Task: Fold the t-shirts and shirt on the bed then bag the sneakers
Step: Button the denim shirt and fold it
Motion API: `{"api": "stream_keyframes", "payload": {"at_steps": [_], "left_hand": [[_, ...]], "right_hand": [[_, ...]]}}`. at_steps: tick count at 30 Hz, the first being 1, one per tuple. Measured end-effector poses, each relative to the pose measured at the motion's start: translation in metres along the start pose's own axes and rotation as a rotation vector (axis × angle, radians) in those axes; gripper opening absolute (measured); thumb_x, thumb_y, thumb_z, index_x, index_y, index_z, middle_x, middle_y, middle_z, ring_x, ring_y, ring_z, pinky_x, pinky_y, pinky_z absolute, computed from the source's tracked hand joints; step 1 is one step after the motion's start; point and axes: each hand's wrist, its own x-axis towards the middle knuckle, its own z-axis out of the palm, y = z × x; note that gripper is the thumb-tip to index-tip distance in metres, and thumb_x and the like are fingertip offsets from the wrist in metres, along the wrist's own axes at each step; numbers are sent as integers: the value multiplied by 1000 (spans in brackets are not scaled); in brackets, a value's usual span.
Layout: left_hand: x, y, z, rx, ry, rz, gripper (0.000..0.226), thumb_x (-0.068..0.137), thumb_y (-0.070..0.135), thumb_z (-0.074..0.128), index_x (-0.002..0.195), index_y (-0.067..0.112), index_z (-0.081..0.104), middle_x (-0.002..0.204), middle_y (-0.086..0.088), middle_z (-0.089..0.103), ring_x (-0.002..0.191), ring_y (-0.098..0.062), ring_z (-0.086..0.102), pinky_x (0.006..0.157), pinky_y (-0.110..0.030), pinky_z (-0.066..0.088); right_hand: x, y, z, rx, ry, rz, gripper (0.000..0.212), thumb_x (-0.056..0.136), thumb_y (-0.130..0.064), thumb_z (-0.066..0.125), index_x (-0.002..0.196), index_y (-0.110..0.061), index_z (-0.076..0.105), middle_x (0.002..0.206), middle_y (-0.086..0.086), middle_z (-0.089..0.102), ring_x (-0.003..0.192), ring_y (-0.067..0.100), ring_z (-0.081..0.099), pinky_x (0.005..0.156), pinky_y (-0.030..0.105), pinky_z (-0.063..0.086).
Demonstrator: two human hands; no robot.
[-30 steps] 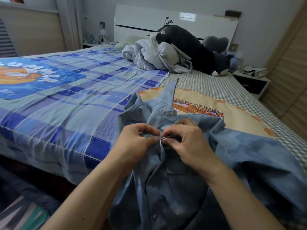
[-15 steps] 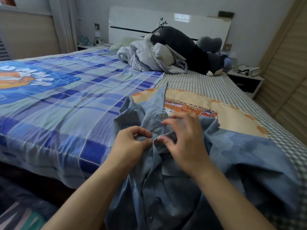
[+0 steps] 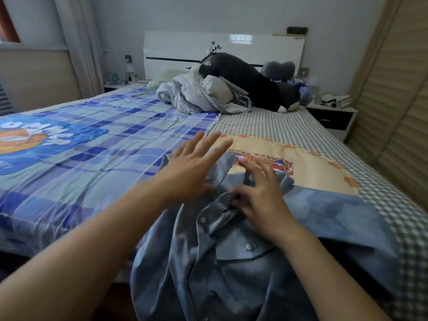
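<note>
A blue denim button shirt point(image 3: 243, 269) lies front side up at the near edge of the bed point(image 3: 92, 158), its collar pointing toward the headboard. My left hand point(image 3: 192, 167) is spread flat with straight fingers over the collar's left side. My right hand point(image 3: 261, 195) rests on the shirt just below the collar, fingers spread and lightly bent, near the top button. A heap of pale grey garments point(image 3: 201, 93) sits far up the bed. No sneakers or bag show in the head view.
A large dark plush toy point(image 3: 250, 82) lies by the white headboard point(image 3: 222, 47). A nightstand point(image 3: 331, 112) with papers stands at the right, beside slatted wardrobe doors point(image 3: 398, 112). A blue plaid sheet covers the bed's left, a checked one its right.
Both hands have let go of the shirt's placket, which they were pinching together. The left hand has opened and slid up to the collar; the right hand has spread out.
</note>
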Motion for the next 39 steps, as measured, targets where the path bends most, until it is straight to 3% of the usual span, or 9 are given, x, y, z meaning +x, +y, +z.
{"api": "stream_keyframes", "payload": {"at_steps": [3, 5, 7, 14, 18, 24, 28, 34, 39], "left_hand": [[39, 3, -27, 375, -246, 295, 86, 83, 40, 73, 155, 39, 25, 170, 9, -8, 155, -22, -18, 126, -47, -7], [53, 17, -38, 522, -403, 431, 37, 86, 32, 68, 122, 34, 59, 155, 4, 41, 153, -29, 19, 126, -48, 11], [55, 22, -39, 459, -473, 353, 12, 88, 24, 66, 89, 31, 57, 99, 6, 63, 116, -29, 58, 102, -41, 44], [-21, 5, 29, -423, -236, -430, 17, 93, 19, 68, 90, 3, 73, 74, -12, 65, 62, -17, 51, 55, -25, 43], [-44, 6, 58, -787, -52, -646, 14, 96, 24, 70, 91, 14, 77, 72, -1, 70, 58, -6, 55, 47, -10, 41], [-39, -1, 59, -881, -107, -644, 19, 95, 21, 69, 88, 4, 75, 56, 5, 62, 46, -4, 50, 46, -15, 41], [-42, -11, 62, -1016, -174, -616, 19, 94, 26, 71, 91, 8, 76, 74, -7, 68, 65, -16, 58, 60, -29, 49], [-42, -7, 62, -929, -144, -577, 18, 97, 22, 69, 91, 8, 77, 63, 1, 63, 46, -4, 47, 43, -14, 39], [-45, -11, 62, -1043, -156, -576, 19, 98, 20, 67, 97, 3, 75, 73, -11, 62, 55, -11, 50, 43, -16, 41]], "right_hand": [[-5, 7, 4, 10, 7, -50, 13, 85, -32, 66, 86, -26, 77, 151, 2, 49, 144, 42, 29, 110, 57, 34], [-6, 5, 9, 18, 50, -60, 25, 89, -40, 57, 86, -25, 77, 146, -1, 54, 144, 39, 32, 112, 53, 33], [-6, 1, 18, 42, 81, -76, 28, 89, -43, 56, 87, -23, 75, 138, -1, 59, 140, 38, 38, 111, 53, 33], [-19, 5, 66, 95, 106, -118, 22, 94, -37, 58, 89, -20, 71, 95, -5, 68, 109, 31, 57, 96, 55, 45], [-21, -2, 69, 151, 134, -127, 16, 94, -30, 63, 98, -19, 74, 94, -6, 70, 109, 26, 58, 104, 54, 39], [-13, -10, 67, 213, 132, -132, 18, 91, -28, 60, 96, -21, 77, 77, -6, 61, 80, 22, 51, 82, 37, 40], [-8, -11, 70, 251, -5, 37, 28, 87, -43, 57, 92, -20, 72, 79, 0, 51, 79, 22, 50, 79, 36, 40], [-4, -11, 66, 314, -73, 19, 18, 81, -41, 70, 86, -25, 75, 79, 2, 54, 79, 17, 49, 80, 28, 33], [-6, -12, 68, 296, -65, 79, 11, 80, -29, 79, 87, -22, 75, 82, 0, 52, 82, 17, 48, 81, 30, 35]]}}
